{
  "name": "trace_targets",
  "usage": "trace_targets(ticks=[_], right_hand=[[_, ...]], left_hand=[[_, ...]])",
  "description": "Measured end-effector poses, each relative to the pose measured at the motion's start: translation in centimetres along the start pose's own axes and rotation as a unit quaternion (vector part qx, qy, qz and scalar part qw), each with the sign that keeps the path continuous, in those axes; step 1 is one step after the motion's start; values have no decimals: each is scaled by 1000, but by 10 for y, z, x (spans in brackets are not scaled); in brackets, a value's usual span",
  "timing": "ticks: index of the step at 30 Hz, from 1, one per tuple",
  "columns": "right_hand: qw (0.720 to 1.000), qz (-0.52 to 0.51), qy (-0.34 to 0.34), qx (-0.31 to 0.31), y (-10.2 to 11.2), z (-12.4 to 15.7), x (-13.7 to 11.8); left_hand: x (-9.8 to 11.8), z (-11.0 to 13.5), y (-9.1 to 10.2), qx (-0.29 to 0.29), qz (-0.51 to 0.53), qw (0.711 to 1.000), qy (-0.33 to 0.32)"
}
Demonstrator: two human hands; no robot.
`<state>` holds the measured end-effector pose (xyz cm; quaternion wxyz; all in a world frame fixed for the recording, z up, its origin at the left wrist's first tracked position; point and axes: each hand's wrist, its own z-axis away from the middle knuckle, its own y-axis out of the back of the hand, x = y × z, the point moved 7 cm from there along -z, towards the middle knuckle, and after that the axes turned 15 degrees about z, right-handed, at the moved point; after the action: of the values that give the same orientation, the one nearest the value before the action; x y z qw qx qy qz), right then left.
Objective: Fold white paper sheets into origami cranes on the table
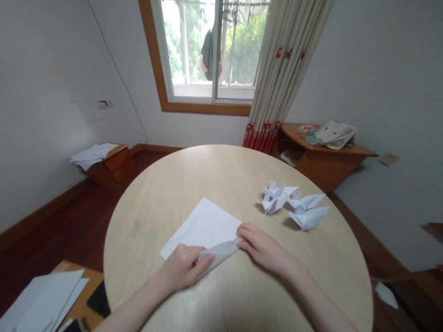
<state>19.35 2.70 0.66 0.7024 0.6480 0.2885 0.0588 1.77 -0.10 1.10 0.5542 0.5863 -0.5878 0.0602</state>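
Note:
A white sheet of paper [204, 226] lies on the round wooden table [221, 170], one corner pointing away from me. Its near edge is lifted and partly folded over. My left hand [185, 265] grips that raised flap near its lower left, with the thumb on top. At the right corner, my right hand [258, 244] pinches the paper between thumb and fingers. Several folded white paper birds [309, 216] stand together on the table, beyond my right hand.
Stacked white paper [41, 299] lies on a low wooden surface at lower left, beside a dark flat object [98, 299]. A small cabinet [119, 166] with papers stands at far left. A corner desk [311, 161] holds a bag behind the table, near the curtain [277, 69].

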Motion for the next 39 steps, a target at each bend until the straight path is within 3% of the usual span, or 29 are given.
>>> trace_targets(ticks=[4, 7, 10, 17, 22, 25, 28, 33, 37, 39], right_hand=[[1000, 3, -2, 7, -2, -1, 0], [1000, 8, -4, 15, -3, -3, -1], [1000, 12, -6, 24, -5, -5, -1], [999, 39, 18, 30, -12, -10, -2], [996, 73, 39, 18, -12, -12, -6], [995, 86, 49, 12, -11, -14, -8], [994, 90, 54, 12, -11, -14, -9], [995, 82, 54, 21, -13, -14, -9], [995, 78, 61, 25, -14, -13, -9], [995, 79, 60, 26, -14, -13, -9]], left_hand=[[-10, 1, -3, -14, 73, 992, 104], [-18, 3, -8, -29, 138, 972, 189], [-19, 4, -10, -41, 199, 951, 235], [7, -13, 0, -130, 122, 969, 169], [11, -30, 9, -159, 104, 969, 157], [4, -40, 11, -183, 113, 963, 161], [-14, -44, 7, -213, 175, 933, 232], [-30, -57, -1, -238, 284, 889, 269], [-42, -65, -16, -258, 287, 879, 281], [-51, -69, -24, -240, 279, 884, 287]])
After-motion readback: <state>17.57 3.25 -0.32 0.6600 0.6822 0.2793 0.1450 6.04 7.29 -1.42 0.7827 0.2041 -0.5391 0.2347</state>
